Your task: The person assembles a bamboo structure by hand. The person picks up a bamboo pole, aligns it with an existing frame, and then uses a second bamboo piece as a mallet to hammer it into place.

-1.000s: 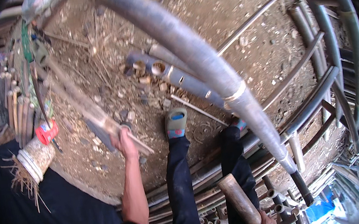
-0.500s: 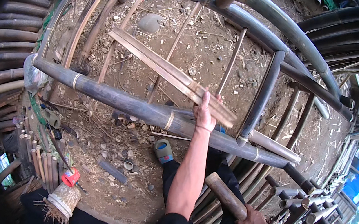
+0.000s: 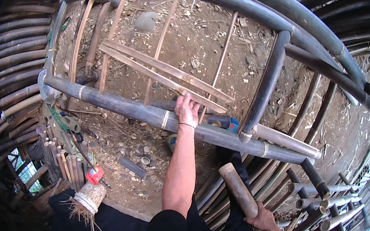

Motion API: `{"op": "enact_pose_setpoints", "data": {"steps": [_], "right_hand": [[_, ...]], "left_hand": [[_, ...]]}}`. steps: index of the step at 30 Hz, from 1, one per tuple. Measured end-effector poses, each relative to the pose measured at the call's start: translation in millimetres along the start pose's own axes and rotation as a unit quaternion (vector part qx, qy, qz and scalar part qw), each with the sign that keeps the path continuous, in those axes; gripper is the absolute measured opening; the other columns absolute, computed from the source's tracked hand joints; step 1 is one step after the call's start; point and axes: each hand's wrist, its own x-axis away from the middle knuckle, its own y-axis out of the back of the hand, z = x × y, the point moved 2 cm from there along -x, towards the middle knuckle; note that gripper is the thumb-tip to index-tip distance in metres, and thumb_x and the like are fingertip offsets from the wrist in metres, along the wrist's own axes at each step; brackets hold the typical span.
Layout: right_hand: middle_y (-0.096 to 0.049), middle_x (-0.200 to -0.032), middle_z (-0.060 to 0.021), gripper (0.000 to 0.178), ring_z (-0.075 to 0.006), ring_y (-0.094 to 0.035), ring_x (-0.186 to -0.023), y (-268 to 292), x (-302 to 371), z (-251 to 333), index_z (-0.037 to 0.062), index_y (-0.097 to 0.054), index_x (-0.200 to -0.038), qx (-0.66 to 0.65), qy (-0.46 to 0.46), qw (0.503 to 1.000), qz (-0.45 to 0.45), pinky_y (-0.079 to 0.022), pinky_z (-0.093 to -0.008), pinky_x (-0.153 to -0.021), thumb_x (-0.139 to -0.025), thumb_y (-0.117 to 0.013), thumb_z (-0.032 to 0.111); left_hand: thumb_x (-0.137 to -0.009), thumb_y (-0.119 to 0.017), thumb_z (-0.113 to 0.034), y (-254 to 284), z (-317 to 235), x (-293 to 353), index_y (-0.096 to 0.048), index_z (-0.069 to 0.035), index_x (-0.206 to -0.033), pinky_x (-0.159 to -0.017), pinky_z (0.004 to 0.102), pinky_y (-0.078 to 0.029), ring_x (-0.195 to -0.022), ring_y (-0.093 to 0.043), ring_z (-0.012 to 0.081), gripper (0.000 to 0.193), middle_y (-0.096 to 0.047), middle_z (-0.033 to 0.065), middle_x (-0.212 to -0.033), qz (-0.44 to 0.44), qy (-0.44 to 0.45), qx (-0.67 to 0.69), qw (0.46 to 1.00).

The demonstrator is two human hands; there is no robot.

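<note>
My left hand (image 3: 187,110) is at the near edge of a split bamboo slat (image 3: 146,71), its fingers closed at that edge and partly hidden. Beside this slat lies a second bamboo slat (image 3: 189,78), separated from it by a narrow gap. Both rest slantwise over thin crosspieces (image 3: 158,51) of a large dark bamboo frame (image 3: 113,99). At the lower right, my right hand (image 3: 262,220) grips the lower end of a short, thick bamboo piece (image 3: 237,188), its other end tilted up.
A thick bamboo crossbar (image 3: 265,86) joins the frame's long poles. Bamboo poles are stacked at left (image 3: 14,58) and lower right. A pale container with a red band (image 3: 92,198) stands at lower left. Wood chips and a stone (image 3: 146,21) lie on the dirt floor.
The two slats, held together before, now lie apart on the crosspieces. My left hand has moved left and slightly up in the view. My right hand keeps the thick bamboo piece.
</note>
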Motion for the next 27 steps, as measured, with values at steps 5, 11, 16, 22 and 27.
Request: {"op": "enact_pose_setpoints", "data": {"steps": [5,11,16,22,27], "right_hand": [[-0.066,-0.113,-0.0294,0.092,-0.0426,-0.064,-0.109,4.2,0.3,0.9,0.0002,-0.045,-0.135,-0.006,0.017,1.0,-0.004,-0.049,-0.0476,-0.094,-0.066,-0.08,0.05],[-0.066,-0.11,-0.0297,0.09,-0.0428,-0.065,-0.106,1.2,4.8,10.3,0.0012,-0.046,-0.135,-0.015,0.03,0.999,0.006,-0.05,-0.0471,-0.093,-0.067,-0.079,0.049],[-0.067,-0.11,-0.0293,0.089,-0.0438,-0.065,-0.106,2.7,19.0,1.2,0.0033,-0.044,-0.137,-0.08,0.033,0.996,-0.022,-0.051,-0.0481,-0.092,-0.069,-0.078,0.049],[-0.066,-0.114,-0.0289,0.087,-0.0424,-0.064,-0.11,-30.7,28.8,-13.5,-0.0009,-0.047,-0.133,-0.248,0.038,0.961,-0.115,-0.051,-0.0464,-0.093,-0.068,-0.081,0.047],[-0.066,-0.117,-0.0263,0.084,-0.0355,-0.065,-0.112,-42.4,45.9,-23.6,-0.003,-0.049,-0.132,-0.413,0.028,0.897,-0.157,-0.051,-0.0428,-0.094,-0.07,-0.083,0.041]], "left_hand": [[-0.095,-0.063,-0.026,-5.9,-35.8,-12.5,-0.049,-0.008,-0.126,-0.103,0.0484,-0.045,-0.124,-0.053,0.0285,0.038,-0.055,0.012,-0.131,-0.06,-0.051,-0.039,0.996],[-0.092,-0.064,-0.009,-2.5,-111.4,-19.1,-0.051,-0.009,-0.116,-0.075,0.0423,-0.06,-0.095,-0.07,0.0241,0.027,-0.065,0.0058,-0.102,-0.033,-0.089,-0.215,0.972],[-0.091,-0.062,-0.005,-56.2,-142.3,49.0,-0.051,-0.005,-0.129,-0.078,0.0322,-0.058,-0.086,-0.067,0.0173,0.039,-0.063,0.004,-0.098,0.067,-0.201,-0.383,0.899],[-0.093,-0.06,-0.012,-178.0,-133.2,134.6,-0.06,-0.003,-0.124,-0.078,0.0289,-0.05,-0.087,-0.061,0.0149,0.032,-0.06,0.0035,-0.097,0.309,-0.187,-0.575,0.734],[-0.09,-0.055,-0.006,-254.3,-33.1,205.2,-0.064,-0.006,-0.109,-0.076,0.0343,-0.051,-0.088,-0.063,0.0229,0.02,-0.064,0.0086,-0.097,0.459,-0.395,-0.621,0.498]]}}
